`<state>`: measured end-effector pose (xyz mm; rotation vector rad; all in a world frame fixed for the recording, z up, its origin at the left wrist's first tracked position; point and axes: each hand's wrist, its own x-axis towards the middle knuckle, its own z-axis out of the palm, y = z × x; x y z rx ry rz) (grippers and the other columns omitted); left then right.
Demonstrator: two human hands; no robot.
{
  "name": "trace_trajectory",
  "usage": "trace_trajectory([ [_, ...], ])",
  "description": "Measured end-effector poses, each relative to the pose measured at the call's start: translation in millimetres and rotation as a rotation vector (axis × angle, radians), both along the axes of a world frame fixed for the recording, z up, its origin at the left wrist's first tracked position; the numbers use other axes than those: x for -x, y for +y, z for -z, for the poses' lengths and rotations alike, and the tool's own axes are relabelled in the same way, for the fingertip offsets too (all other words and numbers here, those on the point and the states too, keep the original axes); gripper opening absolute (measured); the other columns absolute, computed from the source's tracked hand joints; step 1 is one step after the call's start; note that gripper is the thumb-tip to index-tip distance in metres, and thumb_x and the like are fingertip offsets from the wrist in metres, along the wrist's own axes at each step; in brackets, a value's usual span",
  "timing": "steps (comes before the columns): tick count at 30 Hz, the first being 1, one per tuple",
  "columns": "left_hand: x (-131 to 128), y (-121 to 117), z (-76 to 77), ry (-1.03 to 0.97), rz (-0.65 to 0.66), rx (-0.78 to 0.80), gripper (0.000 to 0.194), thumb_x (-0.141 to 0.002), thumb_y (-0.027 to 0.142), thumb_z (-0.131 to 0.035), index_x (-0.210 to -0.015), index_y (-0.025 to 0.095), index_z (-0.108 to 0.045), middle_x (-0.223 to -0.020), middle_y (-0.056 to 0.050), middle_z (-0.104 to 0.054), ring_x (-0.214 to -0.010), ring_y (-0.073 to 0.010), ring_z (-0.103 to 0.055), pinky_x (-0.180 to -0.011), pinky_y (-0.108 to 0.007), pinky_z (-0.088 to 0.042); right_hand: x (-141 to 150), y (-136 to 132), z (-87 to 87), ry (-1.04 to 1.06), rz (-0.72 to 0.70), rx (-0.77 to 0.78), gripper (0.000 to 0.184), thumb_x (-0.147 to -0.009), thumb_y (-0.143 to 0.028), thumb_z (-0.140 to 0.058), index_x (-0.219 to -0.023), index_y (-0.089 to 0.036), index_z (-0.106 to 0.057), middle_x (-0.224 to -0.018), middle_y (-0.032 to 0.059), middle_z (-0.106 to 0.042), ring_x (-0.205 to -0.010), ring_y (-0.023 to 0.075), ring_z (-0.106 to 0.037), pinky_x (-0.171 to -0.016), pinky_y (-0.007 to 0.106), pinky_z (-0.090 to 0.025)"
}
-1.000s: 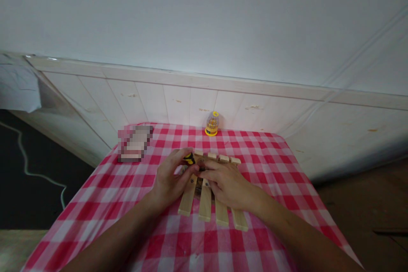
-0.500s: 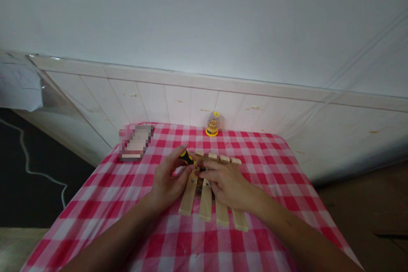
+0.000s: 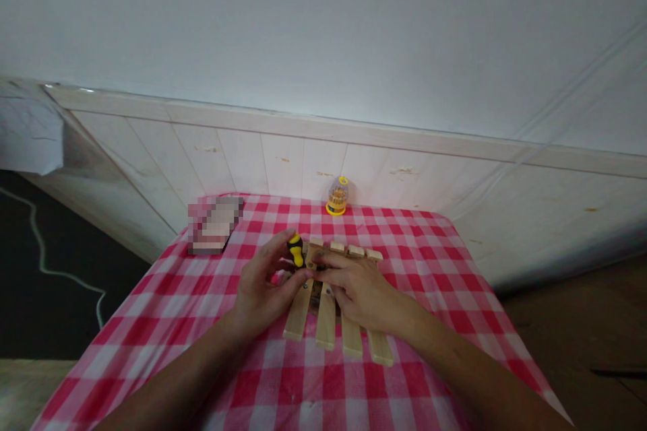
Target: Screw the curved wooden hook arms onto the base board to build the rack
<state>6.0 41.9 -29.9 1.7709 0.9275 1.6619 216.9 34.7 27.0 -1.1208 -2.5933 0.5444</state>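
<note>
A small rack of several pale wooden slats (image 3: 328, 326) lies on the red-and-white checked tablecloth (image 3: 166, 303). My left hand (image 3: 263, 289) pinches a short yellow-and-black screwdriver (image 3: 296, 250), held nearly upright at the left slat's far end. My right hand (image 3: 361, 289) lies over the middle of the slats, fingers curled and pressing down, its fingertips close to the screwdriver. What lies under the right palm is hidden.
A clear dome-shaped bit holder with a yellow base (image 3: 336, 196) stands at the table's far edge by the white panelled wall. A blurred flat object (image 3: 213, 225) lies at the far left corner. The table drops off to a dark floor on both sides.
The screwdriver in my left hand has tipped from lying slanted to nearly upright. My right hand has stayed on the slats.
</note>
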Motion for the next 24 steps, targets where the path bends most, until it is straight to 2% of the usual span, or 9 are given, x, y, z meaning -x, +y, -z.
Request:
trace_trajectory([
  [6, 2.3, 1.1, 8.4, 0.054, -0.004, 0.037, 0.062, -0.084, 0.022, -0.082, -0.14, 0.029, -0.057, -0.104, -0.003, -0.074, -0.083, -0.0152, -0.075, -0.071, -0.025, -0.066, -0.5, 0.4, -0.9, -0.016, -0.01, -0.002, 0.041, -0.095, -0.006, -0.049, -0.118, -0.026, -0.076, -0.142, 0.0027, -0.065, -0.126, 0.0237, -0.062, -0.103, 0.04, -0.053],
  [11, 2.9, 1.3, 11.3, 0.125, -0.048, -0.033, 0.057, -0.084, 0.025, -0.083, -0.136, 0.028, -0.06, -0.111, -0.006, -0.074, -0.087, -0.0165, -0.075, -0.072, -0.026, -0.065, -1.0, 0.4, 1.1, -0.01, 0.004, 0.004, 0.04, -0.094, -0.007, -0.05, -0.117, -0.027, -0.076, -0.145, 0.0025, -0.064, -0.127, 0.0243, -0.061, -0.105, 0.043, -0.052],
  [14, 2.3, 0.6, 10.1, 0.141, -0.032, -0.074, 0.055, -0.086, 0.024, -0.081, -0.137, 0.029, -0.06, -0.118, -0.007, -0.074, -0.094, -0.0179, -0.075, -0.073, -0.026, -0.066, -1.4, 0.7, 4.4, 0.002, 0.002, 0.009, 0.037, -0.093, -0.006, -0.051, -0.112, -0.026, -0.077, -0.149, 0.0025, -0.062, -0.13, 0.0249, -0.06, -0.108, 0.046, -0.051],
  [18, 3.6, -0.6, 7.0, 0.175, 0.034, -0.11, 0.055, -0.089, 0.021, -0.076, -0.141, 0.029, -0.058, -0.119, -0.008, -0.075, -0.098, -0.0188, -0.075, -0.077, -0.028, -0.066, -1.4, 1.0, 7.5, 0.027, -0.002, -0.015, 0.039, -0.095, -0.007, -0.05, -0.117, -0.025, -0.076, -0.148, 0.0032, -0.062, -0.135, 0.0251, -0.057, -0.112, 0.047, -0.048],
  [24, 5.3, -2.0, 1.3, 0.205, 0.046, -0.094, 0.054, -0.091, 0.019, -0.073, -0.142, 0.028, -0.056, -0.125, -0.011, -0.074, -0.1, -0.021, -0.076, -0.079, -0.031, -0.067, -0.9, 1.3, 5.9, 0.026, -0.009, -0.01, 0.042, -0.095, -0.006, -0.05, -0.123, -0.026, -0.075, -0.148, 0.0039, -0.062, -0.136, 0.025, -0.057, -0.113, 0.047, -0.047],
])
